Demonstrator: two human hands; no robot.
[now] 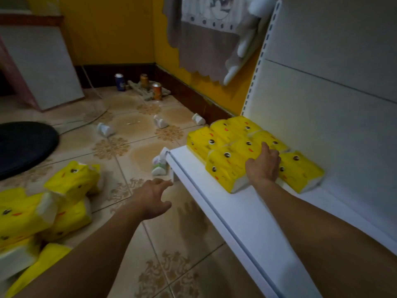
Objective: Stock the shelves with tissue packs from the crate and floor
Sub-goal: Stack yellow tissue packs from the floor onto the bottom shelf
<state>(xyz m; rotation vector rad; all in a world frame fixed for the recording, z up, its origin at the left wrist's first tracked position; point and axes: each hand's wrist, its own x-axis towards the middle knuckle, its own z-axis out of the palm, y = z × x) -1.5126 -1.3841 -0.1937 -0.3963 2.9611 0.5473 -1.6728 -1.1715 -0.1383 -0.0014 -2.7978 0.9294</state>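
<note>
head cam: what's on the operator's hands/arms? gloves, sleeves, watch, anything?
Nothing worn that shows. Left hand and right hand are bare: no gloves, rings or tape visible. Left forearm and right forearm are bare to the frame edge, with no sleeve, watch, band or marking in view.

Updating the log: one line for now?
right hand presses shelf packs | left hand open over floor | floor packs waiting | shelf part-filled
</note>
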